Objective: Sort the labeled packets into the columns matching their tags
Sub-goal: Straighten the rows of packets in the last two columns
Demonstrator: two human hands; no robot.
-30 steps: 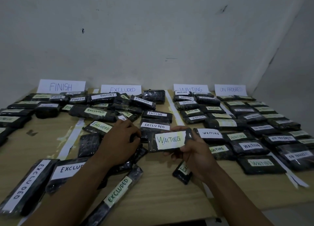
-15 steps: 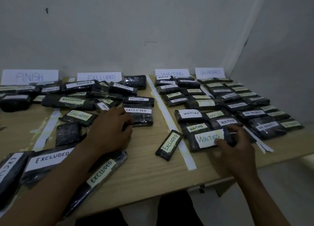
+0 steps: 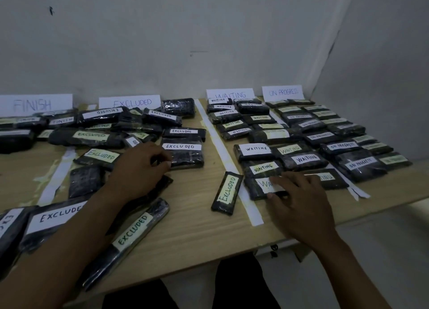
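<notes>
Lower left: black wrapped packets (image 3: 14,229) are cut off by the frame edge, and the left forearm covers the end of one white EXCLUDED label. The left hand (image 3: 139,169), centre left, lies over a dark packet with its fingers curled; I cannot tell whether they pinch anything. The right hand (image 3: 299,206), right of centre, rests spread fingers (image 3: 292,181) on the black film-wrapped packet with a white WAITING label (image 3: 256,189). They hide most of the lettering, and the thumb touches its near edge. That packet lies at the near end of the WAITING column, just right of the white tape strip (image 3: 220,143). The bare pale wooden table (image 3: 192,220) is open between the hands, up to its front edge. The far labels at upper right are blurred.
</notes>
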